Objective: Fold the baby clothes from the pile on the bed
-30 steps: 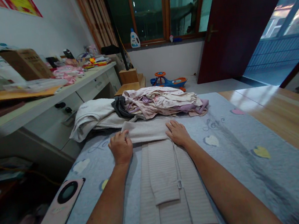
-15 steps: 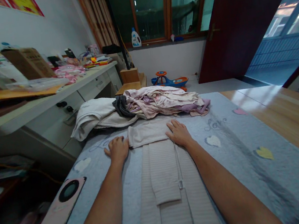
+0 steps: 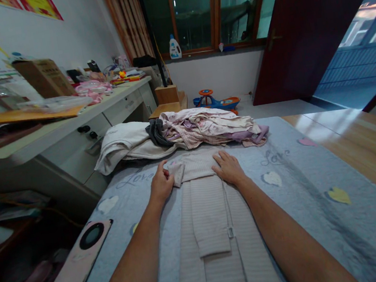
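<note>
Our left hand fingers pinch the striped garment corner, right hand lies open on it; we fear a hard pull undoes the folds.

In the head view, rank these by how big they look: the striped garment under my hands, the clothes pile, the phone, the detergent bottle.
1. striped garment, largest, helped by nearness.
2. clothes pile, not far behind.
3. phone, also near the camera.
4. detergent bottle, smallest, far off on the windowsill.
</note>
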`<state>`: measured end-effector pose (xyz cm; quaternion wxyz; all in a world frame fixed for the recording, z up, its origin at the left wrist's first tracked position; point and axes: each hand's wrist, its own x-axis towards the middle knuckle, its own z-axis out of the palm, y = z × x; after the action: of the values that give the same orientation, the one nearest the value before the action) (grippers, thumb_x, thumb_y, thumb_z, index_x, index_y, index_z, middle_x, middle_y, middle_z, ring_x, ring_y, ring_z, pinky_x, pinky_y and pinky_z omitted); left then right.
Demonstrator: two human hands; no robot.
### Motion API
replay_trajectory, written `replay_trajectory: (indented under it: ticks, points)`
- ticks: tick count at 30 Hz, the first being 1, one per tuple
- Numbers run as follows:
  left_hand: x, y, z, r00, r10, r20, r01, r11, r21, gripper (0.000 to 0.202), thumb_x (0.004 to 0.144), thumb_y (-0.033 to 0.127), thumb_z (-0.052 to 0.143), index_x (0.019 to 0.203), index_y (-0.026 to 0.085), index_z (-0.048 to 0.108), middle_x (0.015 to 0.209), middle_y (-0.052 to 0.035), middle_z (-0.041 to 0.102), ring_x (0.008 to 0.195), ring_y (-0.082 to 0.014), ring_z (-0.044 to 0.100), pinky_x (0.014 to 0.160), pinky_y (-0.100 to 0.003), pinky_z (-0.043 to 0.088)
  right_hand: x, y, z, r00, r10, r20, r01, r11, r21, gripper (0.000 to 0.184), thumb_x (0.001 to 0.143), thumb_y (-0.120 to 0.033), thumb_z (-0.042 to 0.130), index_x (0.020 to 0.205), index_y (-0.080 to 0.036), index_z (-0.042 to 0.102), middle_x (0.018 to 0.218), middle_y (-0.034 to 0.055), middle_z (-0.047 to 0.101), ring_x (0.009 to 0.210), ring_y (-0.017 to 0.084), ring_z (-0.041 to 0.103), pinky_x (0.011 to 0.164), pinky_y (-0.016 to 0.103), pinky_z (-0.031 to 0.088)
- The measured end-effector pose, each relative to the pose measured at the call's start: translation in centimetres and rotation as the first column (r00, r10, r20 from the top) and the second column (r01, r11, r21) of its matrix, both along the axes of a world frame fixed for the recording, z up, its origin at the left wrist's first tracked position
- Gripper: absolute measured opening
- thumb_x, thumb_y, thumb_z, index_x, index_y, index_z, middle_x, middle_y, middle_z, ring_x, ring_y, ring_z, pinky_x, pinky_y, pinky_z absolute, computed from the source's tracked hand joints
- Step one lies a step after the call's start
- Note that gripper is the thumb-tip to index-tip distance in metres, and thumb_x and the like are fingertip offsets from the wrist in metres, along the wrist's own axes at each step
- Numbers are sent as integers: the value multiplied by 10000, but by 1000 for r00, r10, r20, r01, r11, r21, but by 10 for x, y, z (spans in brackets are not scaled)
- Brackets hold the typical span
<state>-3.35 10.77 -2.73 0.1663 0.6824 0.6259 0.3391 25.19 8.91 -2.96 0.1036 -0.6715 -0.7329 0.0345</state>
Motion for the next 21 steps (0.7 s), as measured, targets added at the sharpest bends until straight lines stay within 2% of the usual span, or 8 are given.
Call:
replay_trajectory:
  ticks: [3,6,10,14,16,19,21]
  points:
    - [-7,2,3,992,103,69,-110,988,106,651,747,106,517,1393,183,511,883,-13,584,778,-173,605,803,-289,510,0,0,0,1000,2,10,-2,1000,-4,556,995,-463,435,1488,-205,446,1605,142,338,1479,283,279,1167,466,250]
    - [-23,6,6,961,264,76,-274,945,180,539,747,70,476,1242,181,657,1002,-77,583,975,-224,602,970,-351,481,0,0,0,1000,4,17,-4,1000,5,551,998,-455,429,1488,-202,446,1602,143,343,1474,287,287,1166,468,253]
    - [-43,10,7,909,417,-24,-413,905,96,449,794,48,443,1105,172,743,1024,-116,584,1074,-261,595,1022,-383,461,1,0,-1,1000,8,19,-8,1000,6,546,1005,-452,411,1488,-200,444,1603,144,340,1476,290,284,1163,474,261]
    - [-44,5,3,868,438,-233,-455,890,-20,453,837,68,456,1169,208,729,1165,-149,601,1113,-317,587,950,-457,486,1,1,-1,1000,5,16,-5,1000,-6,547,1002,-453,417,1488,-205,444,1607,143,333,1478,293,282,1163,478,259]
    - [-39,1,1,834,436,-339,-471,882,-22,432,862,103,462,1185,224,722,1228,-161,605,1147,-359,559,936,-521,466,1,0,-1,1000,2,13,-2,1000,-6,551,999,-454,420,1488,-202,444,1610,143,327,1480,294,279,1165,479,254]
    - [-30,-3,-1,783,448,-431,-442,889,119,399,883,126,464,1182,213,713,1302,-157,602,1221,-370,498,1009,-583,380,0,0,-1,1000,5,2,-5,1000,-3,567,994,-453,422,1496,-190,432,1632,124,285,1495,289,244,1175,479,237]
    - [-22,-3,-2,794,397,-461,-332,917,220,394,896,137,462,1212,206,686,1376,-139,573,1280,-341,461,1082,-573,317,0,1,-2,1000,8,-5,-8,1000,-12,584,994,-454,412,1509,-179,407,1648,107,248,1508,281,210,1182,490,222]
